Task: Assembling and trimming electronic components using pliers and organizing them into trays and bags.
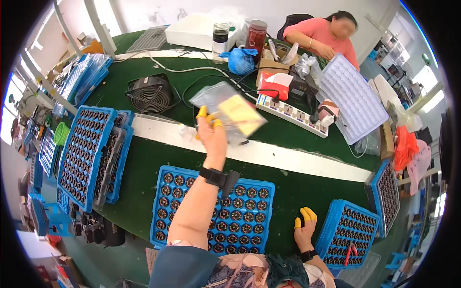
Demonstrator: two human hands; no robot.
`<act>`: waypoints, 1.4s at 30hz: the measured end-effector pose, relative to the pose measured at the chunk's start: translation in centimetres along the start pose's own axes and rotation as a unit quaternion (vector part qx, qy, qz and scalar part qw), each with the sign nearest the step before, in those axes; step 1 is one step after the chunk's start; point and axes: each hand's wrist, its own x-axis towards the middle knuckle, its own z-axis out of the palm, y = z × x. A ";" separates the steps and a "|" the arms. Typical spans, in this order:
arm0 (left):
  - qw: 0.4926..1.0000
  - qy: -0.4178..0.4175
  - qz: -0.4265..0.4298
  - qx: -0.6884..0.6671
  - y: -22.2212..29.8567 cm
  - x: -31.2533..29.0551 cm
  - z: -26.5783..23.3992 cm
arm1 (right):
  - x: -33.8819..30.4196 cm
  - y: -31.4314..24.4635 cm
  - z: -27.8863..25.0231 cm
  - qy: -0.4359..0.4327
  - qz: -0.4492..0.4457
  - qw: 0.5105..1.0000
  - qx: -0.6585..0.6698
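The left hand [212, 139] looks pinched on the near edge of a clear bag [211, 95], upper middle of the frame; the right hand [304, 234] lies loosely open, lower right, apparently empty; that bag seems light, floppy, slippery, best gripped by its stiffer yellow paper [241, 115]

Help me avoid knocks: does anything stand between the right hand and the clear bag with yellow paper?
Nothing visible blocks the right hand from the clear bag at the left hand. That path crosses green tabletop, passes beside the tray and over the flat white strip; the power strip lies off to its right.
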 end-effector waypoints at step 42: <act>0.878 -0.026 -0.086 0.471 20.5 -52.4 -33.0 | 3.0 5.6 3.2 -0.012 -0.115 0.990 -0.079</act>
